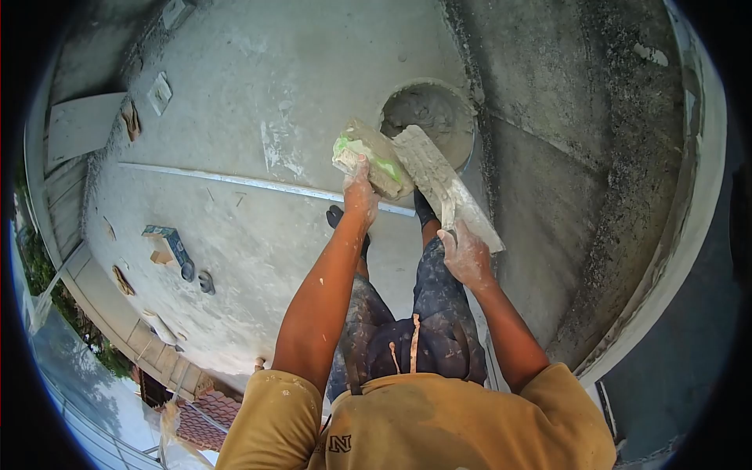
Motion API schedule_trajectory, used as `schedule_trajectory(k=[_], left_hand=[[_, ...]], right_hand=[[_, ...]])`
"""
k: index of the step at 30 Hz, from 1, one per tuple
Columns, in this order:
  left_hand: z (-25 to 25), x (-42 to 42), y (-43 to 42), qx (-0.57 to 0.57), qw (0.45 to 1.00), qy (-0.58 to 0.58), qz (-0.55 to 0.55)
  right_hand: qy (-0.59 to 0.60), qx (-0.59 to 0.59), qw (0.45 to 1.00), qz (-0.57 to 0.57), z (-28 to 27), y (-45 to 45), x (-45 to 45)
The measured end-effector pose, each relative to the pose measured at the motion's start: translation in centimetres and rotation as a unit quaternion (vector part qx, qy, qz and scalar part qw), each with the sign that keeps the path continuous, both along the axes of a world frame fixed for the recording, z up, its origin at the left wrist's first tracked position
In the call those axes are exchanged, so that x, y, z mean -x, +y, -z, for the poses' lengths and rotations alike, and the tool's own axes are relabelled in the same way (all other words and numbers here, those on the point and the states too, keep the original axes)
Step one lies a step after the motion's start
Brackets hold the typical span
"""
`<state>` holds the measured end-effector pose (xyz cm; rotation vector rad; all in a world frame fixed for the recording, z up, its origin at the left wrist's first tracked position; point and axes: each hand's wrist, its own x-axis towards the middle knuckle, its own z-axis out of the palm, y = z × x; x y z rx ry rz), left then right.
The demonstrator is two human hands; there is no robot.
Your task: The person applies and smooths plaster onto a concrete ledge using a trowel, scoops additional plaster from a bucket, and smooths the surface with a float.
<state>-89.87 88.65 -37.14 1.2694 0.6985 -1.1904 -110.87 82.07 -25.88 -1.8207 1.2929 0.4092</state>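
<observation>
My left hand [360, 196] is closed around the near edge of a yellowish block [380, 160] with bright green patches, caked with mortar; its exact kind I cannot tell. In my right hand [468, 257] is a long, flat plastering trowel [450, 188], smeared with grey mortar and tilted. The fingers wrap round its near side, where the handle is mostly hidden. The trowel's far end meets or overlaps the block's right edge. Just beyond both tools stands a round bucket [472, 129] of wet grey mortar [431, 110], partly covered by the trowel.
A long metal straightedge [266, 184] lies across the concrete floor [329, 63]. A rough cement wall [548, 157] rises on the right. To the left are a cardboard box [164, 247], sandals [205, 282], and a leaning board [82, 129].
</observation>
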Motion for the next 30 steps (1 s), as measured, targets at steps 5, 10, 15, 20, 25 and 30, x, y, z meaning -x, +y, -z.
schedule_trajectory(k=[5,10,15,20,25,30], left_hand=[[0.2,2.9,-1.4,0.021,0.987,-0.13,0.096],[0.8,2.0,-1.5,0.048,0.994,-0.096,0.002],[2.9,-0.1,-2.2,0.008,0.993,-0.089,0.079],[1.6,1.7,-3.9,-0.011,0.97,-0.103,0.219],[1.0,2.5,-3.2,0.038,0.948,-0.156,0.274],[2.2,0.1,-2.6,-0.04,0.98,-0.112,0.158]], right_hand=[[0.045,-0.005,0.998,-0.043,4.7,0.9,-0.9],[0.071,0.012,0.997,-0.016,11.5,-3.8,0.1],[-0.004,0.034,0.999,-0.017,8.1,-3.2,1.2],[-0.001,0.008,0.999,-0.052,7.3,-2.7,-0.9],[0.056,-0.052,0.996,0.055,13.9,-6.3,-0.9],[-0.053,0.062,0.992,0.093,16.4,-5.4,3.3]])
